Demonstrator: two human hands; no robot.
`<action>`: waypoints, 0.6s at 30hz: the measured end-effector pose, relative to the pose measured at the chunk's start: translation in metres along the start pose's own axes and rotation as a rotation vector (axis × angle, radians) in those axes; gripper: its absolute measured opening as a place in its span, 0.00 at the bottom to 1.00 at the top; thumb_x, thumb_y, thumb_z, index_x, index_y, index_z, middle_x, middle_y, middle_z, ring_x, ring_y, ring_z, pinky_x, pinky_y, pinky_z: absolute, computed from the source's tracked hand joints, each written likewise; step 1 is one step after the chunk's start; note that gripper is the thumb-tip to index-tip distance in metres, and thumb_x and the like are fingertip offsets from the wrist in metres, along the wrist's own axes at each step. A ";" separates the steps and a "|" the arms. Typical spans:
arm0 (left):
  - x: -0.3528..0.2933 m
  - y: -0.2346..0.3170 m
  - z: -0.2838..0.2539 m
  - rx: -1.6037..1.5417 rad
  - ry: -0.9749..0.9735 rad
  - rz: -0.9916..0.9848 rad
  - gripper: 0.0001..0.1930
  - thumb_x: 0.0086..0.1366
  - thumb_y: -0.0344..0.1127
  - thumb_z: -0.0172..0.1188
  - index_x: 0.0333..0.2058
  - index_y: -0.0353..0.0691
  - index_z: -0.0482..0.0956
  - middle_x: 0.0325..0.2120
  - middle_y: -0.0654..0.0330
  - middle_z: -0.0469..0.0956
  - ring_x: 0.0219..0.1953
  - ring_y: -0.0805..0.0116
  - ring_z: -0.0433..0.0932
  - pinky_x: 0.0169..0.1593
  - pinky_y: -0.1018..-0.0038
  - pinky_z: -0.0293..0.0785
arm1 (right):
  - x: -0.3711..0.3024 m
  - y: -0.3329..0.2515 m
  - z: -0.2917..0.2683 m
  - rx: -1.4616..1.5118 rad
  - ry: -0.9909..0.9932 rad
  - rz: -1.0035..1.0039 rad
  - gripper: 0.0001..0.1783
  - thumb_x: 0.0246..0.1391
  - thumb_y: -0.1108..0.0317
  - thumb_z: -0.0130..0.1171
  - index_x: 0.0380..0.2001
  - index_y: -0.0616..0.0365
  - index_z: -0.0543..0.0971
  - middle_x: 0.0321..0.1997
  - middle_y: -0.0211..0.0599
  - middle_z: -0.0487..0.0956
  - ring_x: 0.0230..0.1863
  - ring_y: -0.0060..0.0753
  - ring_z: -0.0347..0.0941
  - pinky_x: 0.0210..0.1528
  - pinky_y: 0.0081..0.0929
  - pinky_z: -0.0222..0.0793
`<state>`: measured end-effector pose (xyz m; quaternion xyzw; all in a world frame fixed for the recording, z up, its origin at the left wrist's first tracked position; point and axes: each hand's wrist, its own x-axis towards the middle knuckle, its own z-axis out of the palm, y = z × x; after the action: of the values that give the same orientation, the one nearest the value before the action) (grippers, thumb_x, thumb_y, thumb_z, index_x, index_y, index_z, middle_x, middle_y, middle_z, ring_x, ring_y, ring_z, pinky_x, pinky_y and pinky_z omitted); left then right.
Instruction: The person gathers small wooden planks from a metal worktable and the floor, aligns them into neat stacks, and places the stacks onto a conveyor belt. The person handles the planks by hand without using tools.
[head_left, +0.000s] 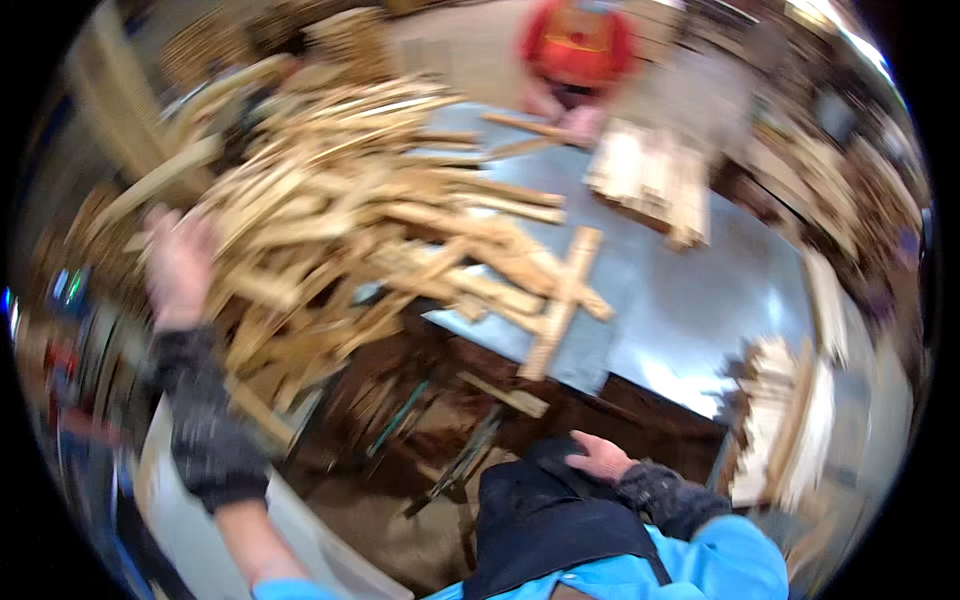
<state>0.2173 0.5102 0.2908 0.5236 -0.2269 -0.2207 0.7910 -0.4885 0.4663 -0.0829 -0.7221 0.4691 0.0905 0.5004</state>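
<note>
Wooden strips (375, 215): top ones first

They lie heaped crisscross at the left of the worktop (690, 320). The left hand (182, 262) is beside them, the right hand (602, 458) at the apron (540, 530); blur hides either grip. Lifting uncrossed pieces should prevent snags.

The left hand (182, 262) is beside wooden strips (425, 216), the right hand (604, 459) by an apron (550, 525).

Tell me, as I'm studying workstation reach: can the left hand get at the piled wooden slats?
Probably yes: the left hand is at the left edge of the piled wooden slats, with nothing evident between them; blur hides whether they touch.
</note>
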 end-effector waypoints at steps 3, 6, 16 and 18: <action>-0.066 -0.058 0.050 0.205 -0.488 0.027 0.45 0.80 0.68 0.55 0.80 0.38 0.63 0.68 0.49 0.78 0.64 0.57 0.81 0.69 0.59 0.78 | -0.010 0.025 0.004 0.059 0.054 0.069 0.47 0.66 0.42 0.66 0.78 0.60 0.68 0.71 0.60 0.80 0.71 0.59 0.78 0.73 0.45 0.73; -0.165 -0.173 0.093 -0.036 -0.617 -0.344 0.38 0.79 0.62 0.60 0.74 0.37 0.72 0.57 0.55 0.85 0.55 0.59 0.86 0.60 0.55 0.86 | -0.023 0.044 0.002 0.169 0.151 0.172 0.47 0.67 0.43 0.66 0.80 0.60 0.67 0.73 0.57 0.80 0.72 0.57 0.77 0.75 0.43 0.71; -0.348 -0.410 0.213 -0.209 -0.614 -1.120 0.25 0.82 0.45 0.60 0.67 0.34 0.74 0.53 0.47 0.86 0.51 0.52 0.89 0.58 0.54 0.87 | -0.025 0.110 -0.076 0.303 0.306 0.302 0.46 0.67 0.46 0.68 0.79 0.62 0.68 0.72 0.55 0.81 0.72 0.53 0.78 0.73 0.40 0.73; -0.349 -0.431 0.246 -0.186 -0.636 -1.154 0.27 0.82 0.43 0.62 0.70 0.33 0.71 0.53 0.47 0.86 0.52 0.51 0.89 0.58 0.54 0.87 | -0.013 0.132 -0.099 0.371 0.301 0.295 0.46 0.68 0.46 0.68 0.78 0.62 0.68 0.72 0.55 0.80 0.73 0.52 0.78 0.74 0.40 0.73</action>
<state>-0.2545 0.3832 -0.0686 0.3998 -0.1124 -0.7713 0.4823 -0.6304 0.3862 -0.1116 -0.5474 0.6468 -0.0333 0.5299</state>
